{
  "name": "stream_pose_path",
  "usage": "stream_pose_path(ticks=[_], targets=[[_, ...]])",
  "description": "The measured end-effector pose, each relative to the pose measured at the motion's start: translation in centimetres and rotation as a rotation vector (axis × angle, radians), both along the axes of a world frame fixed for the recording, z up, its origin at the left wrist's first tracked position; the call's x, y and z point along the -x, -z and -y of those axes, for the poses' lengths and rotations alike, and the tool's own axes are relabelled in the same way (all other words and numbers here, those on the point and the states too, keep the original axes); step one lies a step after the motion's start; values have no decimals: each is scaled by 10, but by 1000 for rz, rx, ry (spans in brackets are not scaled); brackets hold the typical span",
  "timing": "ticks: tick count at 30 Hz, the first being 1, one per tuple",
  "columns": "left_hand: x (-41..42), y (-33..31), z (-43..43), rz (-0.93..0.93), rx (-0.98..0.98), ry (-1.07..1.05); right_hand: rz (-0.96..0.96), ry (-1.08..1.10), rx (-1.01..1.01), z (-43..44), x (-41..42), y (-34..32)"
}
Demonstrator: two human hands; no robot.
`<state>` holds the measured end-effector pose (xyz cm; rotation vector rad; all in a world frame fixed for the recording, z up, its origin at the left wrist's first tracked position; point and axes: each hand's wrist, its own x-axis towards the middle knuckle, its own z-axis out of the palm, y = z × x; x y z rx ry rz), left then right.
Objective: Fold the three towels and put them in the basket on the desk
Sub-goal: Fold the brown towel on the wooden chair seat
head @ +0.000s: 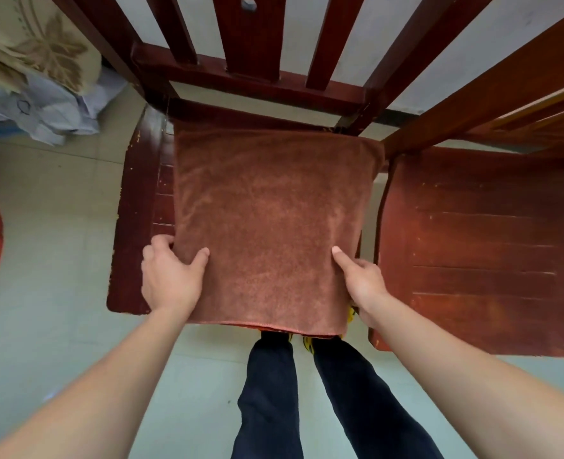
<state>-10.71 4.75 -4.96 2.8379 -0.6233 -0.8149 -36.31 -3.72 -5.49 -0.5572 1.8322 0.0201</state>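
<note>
Judging from the head view, the brown towel [267,220] should handle as soft, light and limp, sagging wherever unsupported, so its near corners are the best places to take hold. It is plush rust-brown cloth with a stitched hem, spread flat on the chair seat [135,226]. The left hand [169,276] and right hand [362,281] each pinch one near side edge.
</note>
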Motion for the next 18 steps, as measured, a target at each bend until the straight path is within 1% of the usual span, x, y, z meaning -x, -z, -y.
stream_pose_path(ticks=[2,4,8,11,12,15,18], targets=[[10,0,-24,-20,-45,-127,28,22,4,-21,7,0],[15,-2,-40,-71,-44,-195,-3,14,29,-36,14,-3],[1,-2,-57,-299,75,-299,-93,-48,56,-50,28,-12],[-22,-6,-61,-432,212,-448,-155,-90,177,-50,27,-23],[-28,-9,-64,-448,240,-461,-169,-119,231,-52,23,-29],[-41,-20,-64,-383,296,-424,-163,-168,353,-61,5,-43],[-60,-19,-71,-309,302,-377,-193,-203,377,-79,-15,-43]])
